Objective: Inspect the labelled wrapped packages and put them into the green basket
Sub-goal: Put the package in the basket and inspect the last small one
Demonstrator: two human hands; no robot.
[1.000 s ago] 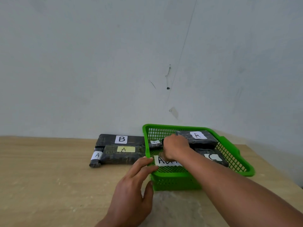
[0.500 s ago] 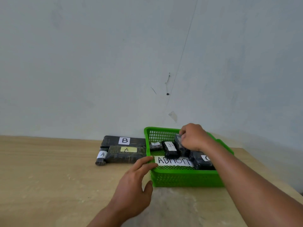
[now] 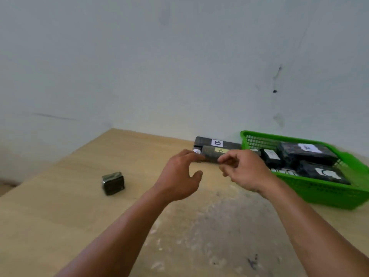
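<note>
The green basket [image 3: 327, 193] stands at the right on the wooden table [image 3: 60, 216] and holds several dark wrapped packages with white labels [image 3: 305, 153]. Left of it, against the wall, lie a package labelled B [image 3: 216, 141], one with a yellow A label [image 3: 211, 153] in front of it, and a small A-labelled one [image 3: 196, 150]. A small dark wrapped package [image 3: 113, 182] sits alone at the left. My left hand [image 3: 179, 176] and my right hand [image 3: 243, 170] hover empty over the table in front of the A package, fingers loosely curled.
A pale wall rises right behind the table. The table's left corner and edge show at the far left. The tabletop in front of me has a worn grey patch [image 3: 219, 226].
My right hand has left the basket and moved left, empty. My left hand has lifted off the basket's rim. The view has swung left, bringing the lone small package into sight.
</note>
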